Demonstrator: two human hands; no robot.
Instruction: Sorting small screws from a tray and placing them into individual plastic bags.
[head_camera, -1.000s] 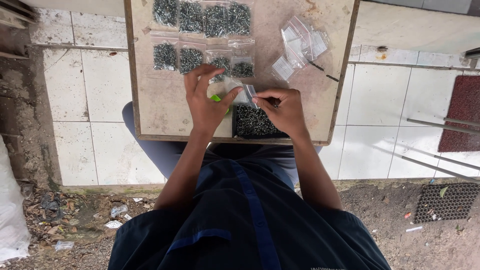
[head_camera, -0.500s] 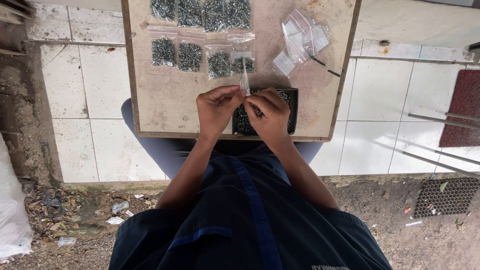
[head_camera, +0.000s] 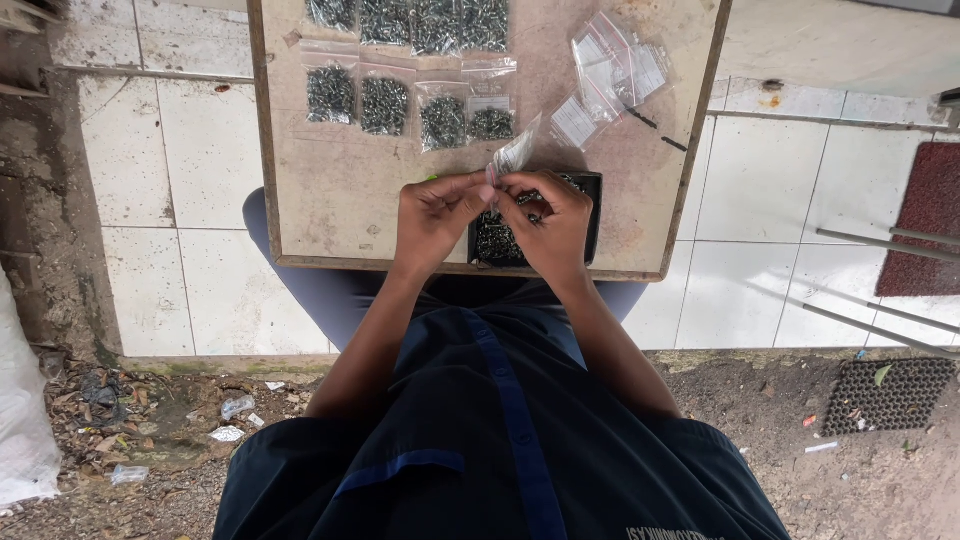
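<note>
My left hand (head_camera: 434, 215) and my right hand (head_camera: 550, 222) meet over the near edge of a small wooden table (head_camera: 340, 200). Together they pinch a small clear plastic bag (head_camera: 513, 155) that sticks up between the fingertips. Under my right hand lies a black tray (head_camera: 590, 215) full of small dark screws. Filled clear bags of screws (head_camera: 385, 105) lie in rows on the far half of the table. A loose heap of empty clear bags (head_camera: 610, 70) sits at the far right.
The table stands on white floor tiles (head_camera: 170, 250). A dark red mat (head_camera: 925, 220) and thin metal rods (head_camera: 880, 240) lie to the right. Dirt ground with litter (head_camera: 150, 420) and a black grid mat (head_camera: 885, 395) are behind me.
Both hands have drawn back from the table's middle to the near edge over the black tray, closing together on the small clear bag.
</note>
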